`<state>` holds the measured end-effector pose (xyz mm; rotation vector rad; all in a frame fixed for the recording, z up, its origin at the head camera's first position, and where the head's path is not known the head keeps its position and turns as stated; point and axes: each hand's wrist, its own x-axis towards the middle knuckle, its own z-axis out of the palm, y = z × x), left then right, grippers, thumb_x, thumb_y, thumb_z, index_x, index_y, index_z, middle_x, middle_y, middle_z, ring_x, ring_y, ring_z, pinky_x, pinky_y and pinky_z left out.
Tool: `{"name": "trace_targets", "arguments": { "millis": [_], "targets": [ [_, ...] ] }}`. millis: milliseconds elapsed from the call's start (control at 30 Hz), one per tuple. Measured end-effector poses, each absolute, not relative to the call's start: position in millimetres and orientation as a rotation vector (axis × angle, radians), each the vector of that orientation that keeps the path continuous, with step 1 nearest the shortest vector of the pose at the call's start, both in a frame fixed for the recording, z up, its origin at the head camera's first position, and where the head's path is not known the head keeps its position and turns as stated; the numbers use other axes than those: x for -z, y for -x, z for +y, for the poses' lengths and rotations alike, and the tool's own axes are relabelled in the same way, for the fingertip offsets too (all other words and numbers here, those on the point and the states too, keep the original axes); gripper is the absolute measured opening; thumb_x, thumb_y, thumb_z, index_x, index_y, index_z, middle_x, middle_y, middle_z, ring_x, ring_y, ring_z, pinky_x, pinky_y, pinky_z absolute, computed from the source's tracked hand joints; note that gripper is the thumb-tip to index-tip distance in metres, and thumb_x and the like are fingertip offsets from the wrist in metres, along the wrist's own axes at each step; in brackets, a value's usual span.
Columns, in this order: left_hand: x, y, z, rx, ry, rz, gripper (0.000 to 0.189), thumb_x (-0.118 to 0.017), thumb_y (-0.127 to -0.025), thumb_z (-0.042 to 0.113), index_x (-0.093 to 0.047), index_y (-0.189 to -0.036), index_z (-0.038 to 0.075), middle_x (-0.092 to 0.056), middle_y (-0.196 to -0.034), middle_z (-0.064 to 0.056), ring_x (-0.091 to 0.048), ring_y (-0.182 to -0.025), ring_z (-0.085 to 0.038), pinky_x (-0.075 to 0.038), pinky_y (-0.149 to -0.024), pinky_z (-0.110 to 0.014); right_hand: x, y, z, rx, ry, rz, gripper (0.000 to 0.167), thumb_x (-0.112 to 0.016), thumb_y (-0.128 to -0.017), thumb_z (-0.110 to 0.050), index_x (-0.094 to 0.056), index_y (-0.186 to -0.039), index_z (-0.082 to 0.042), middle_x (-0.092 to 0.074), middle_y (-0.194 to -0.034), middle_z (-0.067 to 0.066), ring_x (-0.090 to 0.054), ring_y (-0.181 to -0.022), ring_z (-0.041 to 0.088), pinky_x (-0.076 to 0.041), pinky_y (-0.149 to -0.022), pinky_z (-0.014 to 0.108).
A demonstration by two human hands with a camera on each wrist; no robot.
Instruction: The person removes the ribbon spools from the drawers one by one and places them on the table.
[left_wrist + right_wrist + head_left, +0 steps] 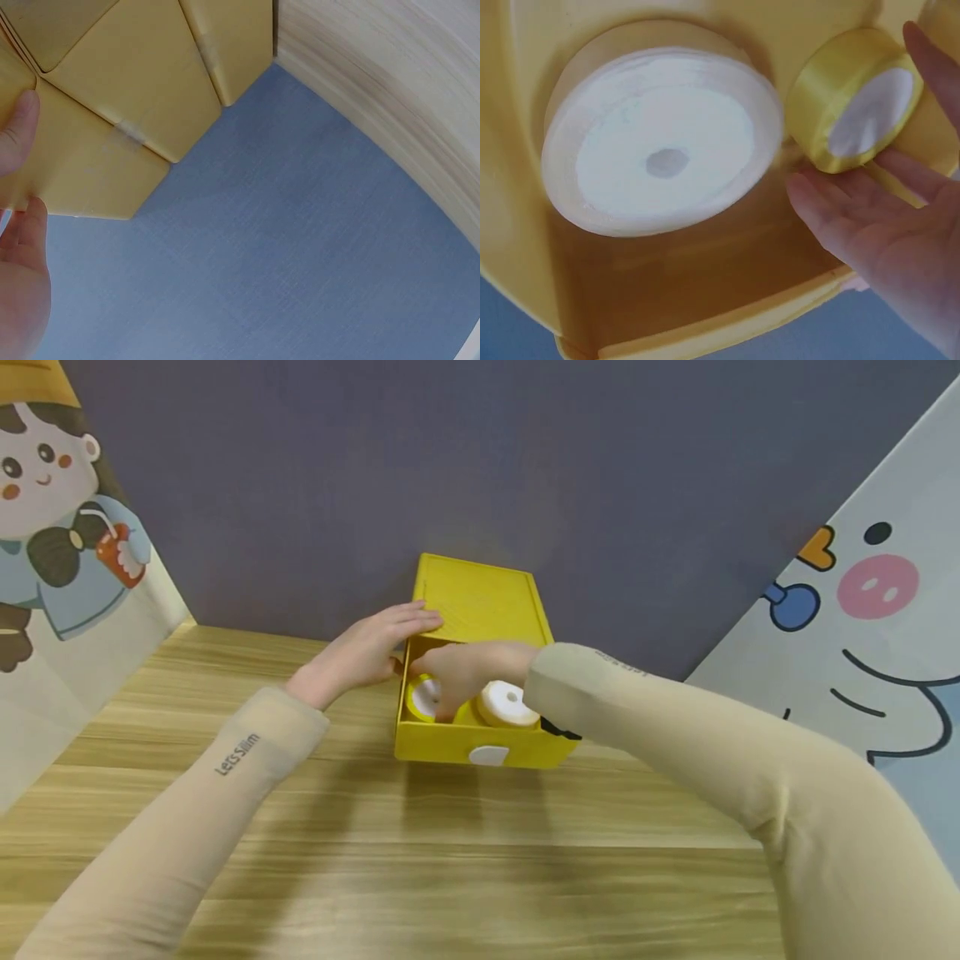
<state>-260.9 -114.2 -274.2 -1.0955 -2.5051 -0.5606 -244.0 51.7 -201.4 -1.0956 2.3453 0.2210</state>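
A yellow box (450,745) stands against the wall, its lid (480,597) tilted back. My left hand (371,643) is at the back left corner, fingers lying over the lid's edge and thumb by the box's side. In the left wrist view only a thumb (19,131) and part of the other fingers (31,225) show against the box. Inside the box, my right hand (892,225) is spread around a yellow ribbon roll (832,97); its fingers reach the roll's lower edge and the thumb stands apart. Beside it sits a larger cream-white ribbon roll (660,150).
A wood-grain table (465,893) runs under the box. Behind it rises a blue-grey wall (487,460). Cartoon-printed panels (802,685) flank both sides. The box's front wall bears a white round-edged patch (489,756).
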Motion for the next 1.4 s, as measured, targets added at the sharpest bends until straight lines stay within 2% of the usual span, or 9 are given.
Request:
{"name": "trace_targets", "arguments": {
  "millis": [133, 400, 567, 767, 933, 1100, 1400],
  "targets": [
    [273.6, 260.7, -113.1, 0.552, 1.102, -2.5, 0.072, -0.068, -0.067, -0.017, -0.053, -0.135, 0.001, -0.051, -0.143, -0.016, -0.037, -0.14, -0.036, -0.032, -0.115, -0.049, 205.3, 245.5, 51.6, -0.226, 1.089, 2.344, 0.066, -0.067, -0.084, -0.016, -0.039, -0.143, -0.004, -0.055, -0.134, 0.01, -0.055, -0.107, 0.02, -0.046, -0.1, 0.033],
    [271.7, 260.0, -113.1, 0.549, 1.093, -2.502, 0.071, -0.069, -0.068, -0.017, -0.053, -0.135, 0.0, -0.051, -0.143, -0.017, -0.037, -0.14, -0.036, -0.033, -0.115, -0.05, 206.6, 245.5, 48.8, -0.262, 1.128, 2.368, 0.064, -0.071, -0.082, -0.016, -0.044, -0.138, -0.002, -0.058, -0.131, 0.011, -0.058, -0.11, 0.021, -0.047, -0.101, 0.032],
    [271.7, 260.5, -112.6, 0.552, 1.093, -2.498, 0.072, -0.067, -0.067, -0.019, -0.053, -0.135, 0.0, -0.051, -0.143, -0.017, -0.037, -0.14, -0.037, -0.032, -0.115, -0.05, 205.9, 244.7, 47.9, -0.285, 1.155, 2.365, 0.061, -0.071, -0.081, -0.016, -0.047, -0.135, 0.0, -0.062, -0.124, 0.011, -0.059, -0.105, 0.022, -0.048, -0.099, 0.031],
    [272.4, 260.7, -111.9, 0.554, 1.083, -2.516, 0.073, -0.066, -0.067, -0.021, -0.052, -0.136, 0.001, -0.05, -0.144, -0.016, -0.036, -0.14, -0.036, -0.033, -0.114, -0.05, 205.9, 244.5, 48.0, -0.288, 1.155, 2.364, 0.063, -0.071, -0.082, -0.016, -0.046, -0.137, -0.001, -0.059, -0.131, 0.011, -0.058, -0.109, 0.021, -0.046, -0.103, 0.031],
    [273.9, 260.5, -110.6, 0.558, 1.076, -2.533, 0.074, -0.066, -0.068, -0.021, -0.052, -0.136, 0.001, -0.049, -0.144, -0.016, -0.035, -0.141, -0.035, -0.033, -0.114, -0.05, 204.1, 243.1, 49.6, -0.289, 1.175, 2.353, 0.065, -0.072, -0.082, -0.015, -0.045, -0.139, -0.001, -0.059, -0.131, 0.012, -0.059, -0.107, 0.022, -0.047, -0.101, 0.031],
    [275.0, 260.4, -110.0, 0.571, 1.075, -2.525, 0.075, -0.066, -0.066, -0.021, -0.052, -0.136, 0.001, -0.05, -0.143, -0.015, -0.036, -0.141, -0.035, -0.032, -0.115, -0.049, 194.0, 238.7, 54.6, -0.238, 1.182, 2.361, 0.068, -0.072, -0.08, -0.016, -0.044, -0.139, 0.0, -0.054, -0.137, 0.013, -0.054, -0.12, 0.025, -0.042, -0.108, 0.034],
    [275.0, 260.1, -110.2, 0.568, 1.06, -2.547, 0.077, -0.066, -0.065, -0.022, -0.051, -0.137, 0.002, -0.048, -0.146, -0.015, -0.034, -0.142, -0.034, -0.034, -0.114, -0.049, 159.2, 232.1, 76.3, -0.13, 1.091, 2.38, 0.081, -0.075, -0.078, -0.027, -0.037, -0.146, -0.008, -0.037, -0.153, 0.007, -0.034, -0.142, 0.023, -0.029, -0.118, 0.037]
  ]
}}
